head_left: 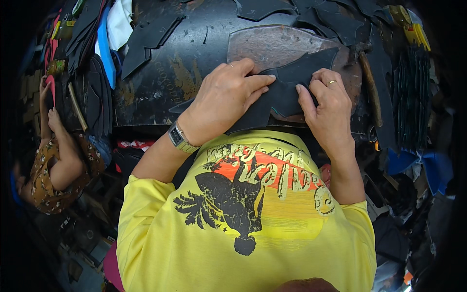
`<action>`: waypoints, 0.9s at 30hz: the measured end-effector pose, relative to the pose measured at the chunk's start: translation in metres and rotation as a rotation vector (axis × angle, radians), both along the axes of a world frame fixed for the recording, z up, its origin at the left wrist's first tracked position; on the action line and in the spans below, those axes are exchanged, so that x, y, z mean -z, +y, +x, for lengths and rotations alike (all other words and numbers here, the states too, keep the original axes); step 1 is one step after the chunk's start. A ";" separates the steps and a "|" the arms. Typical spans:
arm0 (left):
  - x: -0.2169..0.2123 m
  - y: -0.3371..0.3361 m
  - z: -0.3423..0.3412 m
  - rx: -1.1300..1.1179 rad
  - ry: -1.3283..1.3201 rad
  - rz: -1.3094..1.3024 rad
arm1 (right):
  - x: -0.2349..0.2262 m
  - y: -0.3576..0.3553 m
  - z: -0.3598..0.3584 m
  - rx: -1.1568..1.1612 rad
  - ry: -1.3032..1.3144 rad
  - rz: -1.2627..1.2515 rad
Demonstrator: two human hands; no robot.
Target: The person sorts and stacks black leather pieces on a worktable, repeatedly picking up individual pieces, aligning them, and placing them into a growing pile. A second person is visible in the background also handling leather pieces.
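Observation:
A black, flat, angular piece of sheet material [293,73], perhaps leather or foam, lies across a worn brownish slab [265,46] and over the table's near edge. With thumb and fingers pressed together, my left hand [226,90] grips it near its middle. Its fold or seam shows just beside those fingertips. My right hand [328,100] has its fingers curled on the right part of the piece, with the thumb close to the index finger. A small green edge shows at the lower border of the piece.
A wooden-handled hammer [372,87] rests right of the slab. More black cut pieces [153,41] lie on the dark table [199,36], with stacks of black pieces [413,97] at the right. On the left, another person [68,160] in brown patterned clothing holds something pink.

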State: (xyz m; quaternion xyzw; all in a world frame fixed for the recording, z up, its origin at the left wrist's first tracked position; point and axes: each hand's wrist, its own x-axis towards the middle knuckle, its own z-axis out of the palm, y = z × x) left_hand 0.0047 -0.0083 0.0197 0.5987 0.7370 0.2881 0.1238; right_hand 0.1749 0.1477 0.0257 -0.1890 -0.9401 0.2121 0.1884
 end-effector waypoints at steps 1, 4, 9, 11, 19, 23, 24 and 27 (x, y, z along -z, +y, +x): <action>0.001 -0.001 0.004 -0.023 -0.020 0.011 | 0.000 0.000 0.000 0.000 -0.003 -0.002; 0.005 -0.002 0.008 -0.050 -0.060 0.036 | 0.004 0.004 -0.002 0.005 0.017 -0.001; 0.006 -0.005 0.014 -0.089 -0.131 0.014 | 0.005 0.007 -0.003 -0.006 0.006 0.001; 0.003 -0.006 0.016 -0.091 -0.077 -0.021 | 0.005 0.008 -0.002 -0.005 0.012 -0.009; 0.001 -0.007 0.025 0.104 0.294 -0.045 | 0.002 0.016 0.012 -0.131 0.001 -0.099; 0.001 -0.012 0.020 0.149 0.244 -0.053 | 0.007 0.013 0.015 -0.152 0.086 0.054; 0.001 -0.013 0.019 0.163 0.254 -0.056 | 0.007 0.011 0.017 -0.123 0.040 0.088; -0.002 -0.013 0.022 0.168 0.281 -0.078 | 0.006 0.004 0.021 -0.041 -0.056 0.168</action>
